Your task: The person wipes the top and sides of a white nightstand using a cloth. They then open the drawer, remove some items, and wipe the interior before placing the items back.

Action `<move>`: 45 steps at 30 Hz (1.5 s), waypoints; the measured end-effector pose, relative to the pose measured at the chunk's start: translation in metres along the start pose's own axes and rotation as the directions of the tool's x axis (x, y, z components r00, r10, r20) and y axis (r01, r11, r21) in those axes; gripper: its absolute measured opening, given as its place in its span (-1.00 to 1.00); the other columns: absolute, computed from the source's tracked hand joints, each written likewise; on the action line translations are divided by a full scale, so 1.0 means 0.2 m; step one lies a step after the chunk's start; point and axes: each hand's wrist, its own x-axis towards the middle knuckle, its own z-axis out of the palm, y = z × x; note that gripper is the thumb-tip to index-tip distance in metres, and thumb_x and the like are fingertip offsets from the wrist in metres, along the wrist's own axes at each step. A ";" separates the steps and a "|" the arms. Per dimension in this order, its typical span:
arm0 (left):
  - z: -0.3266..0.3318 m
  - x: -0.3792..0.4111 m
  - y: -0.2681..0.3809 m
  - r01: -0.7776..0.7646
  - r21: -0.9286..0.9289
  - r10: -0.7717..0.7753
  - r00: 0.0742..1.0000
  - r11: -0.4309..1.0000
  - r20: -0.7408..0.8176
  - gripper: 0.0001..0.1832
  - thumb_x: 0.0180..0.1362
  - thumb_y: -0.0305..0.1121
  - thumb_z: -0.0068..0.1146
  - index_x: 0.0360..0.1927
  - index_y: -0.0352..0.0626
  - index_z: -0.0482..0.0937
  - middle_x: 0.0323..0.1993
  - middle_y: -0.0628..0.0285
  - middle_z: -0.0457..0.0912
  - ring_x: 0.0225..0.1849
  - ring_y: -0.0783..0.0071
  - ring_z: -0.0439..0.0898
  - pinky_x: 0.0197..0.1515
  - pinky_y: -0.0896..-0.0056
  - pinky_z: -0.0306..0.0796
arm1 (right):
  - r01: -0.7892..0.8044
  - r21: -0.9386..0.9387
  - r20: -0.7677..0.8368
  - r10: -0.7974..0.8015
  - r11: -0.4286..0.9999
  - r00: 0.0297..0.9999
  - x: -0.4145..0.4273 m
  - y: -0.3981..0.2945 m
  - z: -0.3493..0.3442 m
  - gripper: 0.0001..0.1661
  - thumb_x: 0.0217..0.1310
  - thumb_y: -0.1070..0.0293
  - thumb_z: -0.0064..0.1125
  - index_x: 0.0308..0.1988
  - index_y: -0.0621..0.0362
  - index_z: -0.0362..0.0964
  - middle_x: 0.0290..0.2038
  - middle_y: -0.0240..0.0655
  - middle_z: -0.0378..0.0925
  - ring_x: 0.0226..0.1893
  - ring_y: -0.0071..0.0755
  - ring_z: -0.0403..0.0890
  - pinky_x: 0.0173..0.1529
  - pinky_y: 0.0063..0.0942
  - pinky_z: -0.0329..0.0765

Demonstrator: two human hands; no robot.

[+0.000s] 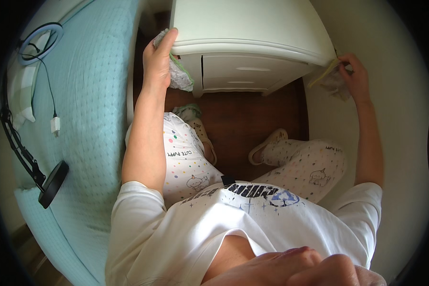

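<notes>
At the left front corner of a white nightstand (246, 25), my left hand (157, 60) grips a grey cleaning cloth with a green edge (180, 77). The cloth hangs below my palm, and my thumb lies against the edge of the top. My right hand (357, 77) is by the opposite front corner, close to the wall. Between its fingers is a thin, pale cloth with a yellow edge (330, 77), which hangs down. The nightstand's drawer front (236, 73) faces me between both hands.
A bed with a light blue quilted cover (96, 89) runs along the left. On it lie a ring light (59, 35), a white charger plug (55, 125) and a black jointed arm stand (19, 146). Another green-edged cloth (187, 111) is near my left foot. A wall (397, 118) borders the right.
</notes>
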 end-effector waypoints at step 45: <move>0.03 -0.01 0.00 0.019 -0.033 -0.021 0.997 0.999 -0.078 -0.68 0.03 -0.16 0.32 -0.30 -0.16 0.53 -0.43 0.35 0.54 -0.46 0.59 0.47 -0.46 0.49 0.33 | -0.202 0.965 0.242 0.870 -0.168 0.430 0.06 -0.85 0.69 -0.65 0.12 0.16 0.24 -0.23 0.21 0.48 -0.25 -0.34 0.55 -0.24 -0.43 0.52 -0.15 -0.38 0.47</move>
